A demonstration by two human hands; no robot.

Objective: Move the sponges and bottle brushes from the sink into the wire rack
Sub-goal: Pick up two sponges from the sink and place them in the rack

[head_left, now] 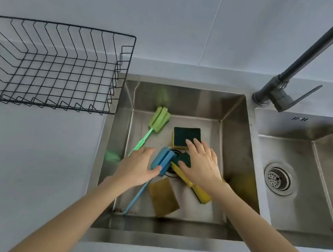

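Note:
In the left sink basin [228, 135] lie a green bottle brush [157, 121], a blue bottle brush [162, 161], a yellow bottle brush [200, 193], a green-topped yellow sponge [185, 136], a second dark green sponge [184, 158] over the drain, and a tan sponge [164, 197]. My left hand [136, 168] hovers with spread fingers, its thumb touching the blue brush head. My right hand [202, 164] lies flat with fingers apart over the dark green sponge and the yellow brush handle. The black wire rack [46, 63] stands bare on the counter to the left.
A dark faucet [275, 95] rises between the two basins at the back right. The right basin [306, 174] has a metal drain strainer [279, 179]. Pale counter [25, 158] runs along the left, with a wall behind.

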